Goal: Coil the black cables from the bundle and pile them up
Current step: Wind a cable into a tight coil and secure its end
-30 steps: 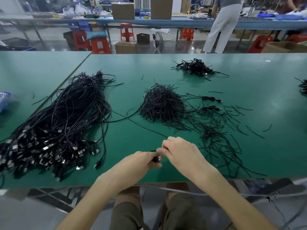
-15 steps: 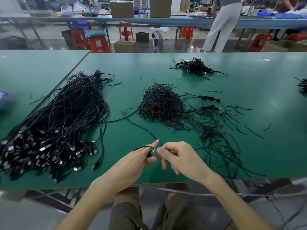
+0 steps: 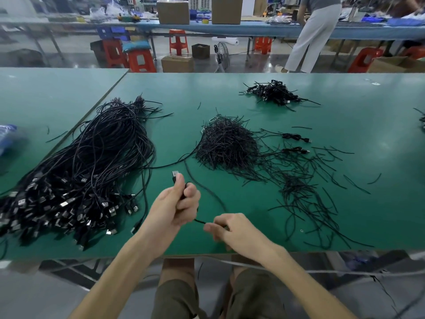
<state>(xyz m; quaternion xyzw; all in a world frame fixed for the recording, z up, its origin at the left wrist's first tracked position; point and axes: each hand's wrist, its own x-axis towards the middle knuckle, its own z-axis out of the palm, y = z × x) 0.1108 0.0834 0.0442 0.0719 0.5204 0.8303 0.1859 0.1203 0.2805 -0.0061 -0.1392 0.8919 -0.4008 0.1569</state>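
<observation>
A big bundle of black USB cables point(image 3: 87, 171) lies on the left of the green table point(image 3: 345, 203), plugs toward me. My left hand point(image 3: 177, 203) grips one black cable point(image 3: 202, 187) near its USB plug point(image 3: 175, 174), which sticks up above my thumb. My right hand point(image 3: 232, 229) pinches the same cable a little lower, to the right. The rest of that cable trails away over the table toward the bundle. A pile of coiled cables point(image 3: 273, 92) sits at the far centre right.
A heap of short black twist ties point(image 3: 227, 143) lies mid-table, with loose ties scattered to its right. Two coiled cables point(image 3: 295, 137) lie beside them. Behind the table are red stools, boxes, another bench and a standing person point(image 3: 315, 31).
My left hand has risen and turned the plug upward. My right hand has slid back along the cable, away from the plug, toward me. The hands have drawn apart.
</observation>
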